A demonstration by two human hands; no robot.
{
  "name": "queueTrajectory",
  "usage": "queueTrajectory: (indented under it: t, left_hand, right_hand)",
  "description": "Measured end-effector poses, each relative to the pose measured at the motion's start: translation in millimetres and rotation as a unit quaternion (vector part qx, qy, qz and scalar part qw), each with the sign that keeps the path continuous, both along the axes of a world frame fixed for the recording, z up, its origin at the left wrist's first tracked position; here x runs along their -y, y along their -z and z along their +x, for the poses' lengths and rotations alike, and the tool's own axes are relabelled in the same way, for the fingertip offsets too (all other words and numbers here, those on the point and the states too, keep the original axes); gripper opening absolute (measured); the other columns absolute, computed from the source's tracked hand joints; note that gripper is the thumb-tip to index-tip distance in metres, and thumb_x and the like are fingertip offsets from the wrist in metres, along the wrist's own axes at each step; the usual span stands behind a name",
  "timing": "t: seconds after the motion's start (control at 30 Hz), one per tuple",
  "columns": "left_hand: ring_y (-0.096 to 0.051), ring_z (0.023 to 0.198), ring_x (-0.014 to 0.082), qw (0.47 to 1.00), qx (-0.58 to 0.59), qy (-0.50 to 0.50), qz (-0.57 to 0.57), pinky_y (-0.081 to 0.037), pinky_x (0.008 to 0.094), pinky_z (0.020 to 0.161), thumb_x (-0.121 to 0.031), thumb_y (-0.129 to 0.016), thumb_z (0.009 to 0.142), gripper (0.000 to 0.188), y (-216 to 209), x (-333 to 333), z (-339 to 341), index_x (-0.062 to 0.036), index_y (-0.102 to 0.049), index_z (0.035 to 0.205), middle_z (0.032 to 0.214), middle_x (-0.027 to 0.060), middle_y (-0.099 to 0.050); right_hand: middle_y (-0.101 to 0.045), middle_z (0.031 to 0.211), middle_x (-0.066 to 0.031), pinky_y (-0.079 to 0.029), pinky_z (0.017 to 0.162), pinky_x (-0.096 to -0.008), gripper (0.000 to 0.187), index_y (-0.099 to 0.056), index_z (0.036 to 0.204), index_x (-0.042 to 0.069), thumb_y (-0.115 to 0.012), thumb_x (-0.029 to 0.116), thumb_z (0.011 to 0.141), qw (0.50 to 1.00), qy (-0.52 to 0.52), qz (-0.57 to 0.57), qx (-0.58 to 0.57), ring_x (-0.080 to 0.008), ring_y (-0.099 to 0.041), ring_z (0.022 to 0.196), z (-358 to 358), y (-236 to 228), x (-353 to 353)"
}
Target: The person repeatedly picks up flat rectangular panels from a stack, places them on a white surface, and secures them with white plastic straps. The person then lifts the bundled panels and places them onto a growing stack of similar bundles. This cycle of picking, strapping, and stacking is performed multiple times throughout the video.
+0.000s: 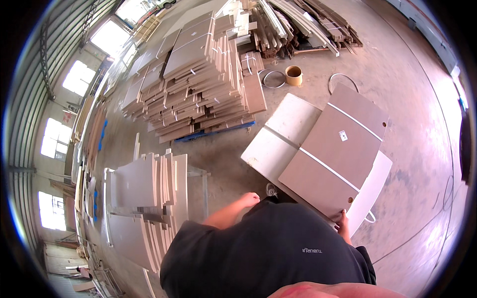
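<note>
A stack of flat brown boards, bound with two white straps, lies slantwise in front of me to the right. A small white label sits on its top face, and round dark holes show near its right edge. My right hand grips the near corner of this bundle, with part of the fingers hidden. My left hand is closed beside my body, left of the boards; whatever it may hold is hidden. Close to it is a small roll-like, shiny object. Under the brown boards, pale panels stick out.
A tall pile of strapped boards rests on a blue pallet ahead to the left. Grey panels stand on a frame at my left. A cardboard tube ring and strap loops lie on the concrete floor.
</note>
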State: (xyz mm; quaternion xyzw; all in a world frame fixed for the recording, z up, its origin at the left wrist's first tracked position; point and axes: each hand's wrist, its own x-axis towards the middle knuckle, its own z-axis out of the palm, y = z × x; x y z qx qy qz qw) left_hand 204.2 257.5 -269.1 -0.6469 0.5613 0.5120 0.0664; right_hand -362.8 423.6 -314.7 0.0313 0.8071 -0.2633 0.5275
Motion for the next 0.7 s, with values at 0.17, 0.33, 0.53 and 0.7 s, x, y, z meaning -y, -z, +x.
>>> queueTrajectory:
  t: [0.17, 0.33, 0.53, 0.7]
  left_hand:
    - [-0.071, 0.091, 0.0182, 0.999, -0.036, 0.025, 0.022, -0.056, 0.0365, 0.077, -0.030, -0.069, 0.092, 0.024, -8, 22, -31, -0.0106, -0.076, 0.105, 0.098, 0.0086, -0.076]
    - [-0.065, 0.087, 0.0165, 0.977, -0.126, -0.052, 0.167, -0.054, 0.0338, 0.071, -0.041, -0.064, 0.100, 0.037, 5, 43, -81, -0.0101, -0.067, 0.120, 0.105, 0.0004, -0.070]
    - [-0.062, 0.103, 0.0179, 0.890, -0.289, -0.199, 0.292, -0.050, 0.0376, 0.088, -0.068, -0.073, 0.087, 0.067, 25, 50, -155, -0.0112, -0.064, 0.121, 0.108, 0.0017, -0.067]
    - [-0.068, 0.097, 0.0211, 0.696, -0.449, -0.495, 0.263, -0.060, 0.0392, 0.073, -0.050, -0.082, 0.087, 0.053, 54, 38, -192, -0.0153, -0.064, 0.122, 0.113, 0.0034, -0.068]
  right_hand:
    - [-0.070, 0.111, -0.0205, -0.058, 0.075, -0.0504, 0.084, -0.063, 0.129, -0.004, -0.052, 0.072, 0.095, 0.999, 0.003, -0.003, -0.052, -0.0361, -0.067, 0.099, 8, -11, 4]
    - [-0.068, 0.122, -0.0200, -0.058, 0.076, -0.0488, 0.081, -0.062, 0.136, 0.004, -0.055, 0.072, 0.093, 0.999, -0.010, -0.002, -0.032, -0.0353, -0.067, 0.104, 4, 0, 1]
    - [-0.055, 0.085, -0.0057, -0.057, 0.064, -0.0424, 0.081, -0.064, 0.127, 0.003, -0.061, 0.075, 0.089, 0.998, 0.020, -0.053, -0.013, -0.0220, -0.057, 0.072, 39, -21, -6]
    - [-0.060, 0.119, -0.0168, -0.061, 0.077, -0.0462, 0.086, -0.050, 0.141, 0.003, -0.062, 0.072, 0.091, 0.997, 0.026, -0.025, 0.067, -0.0306, -0.065, 0.095, 121, -51, 16]
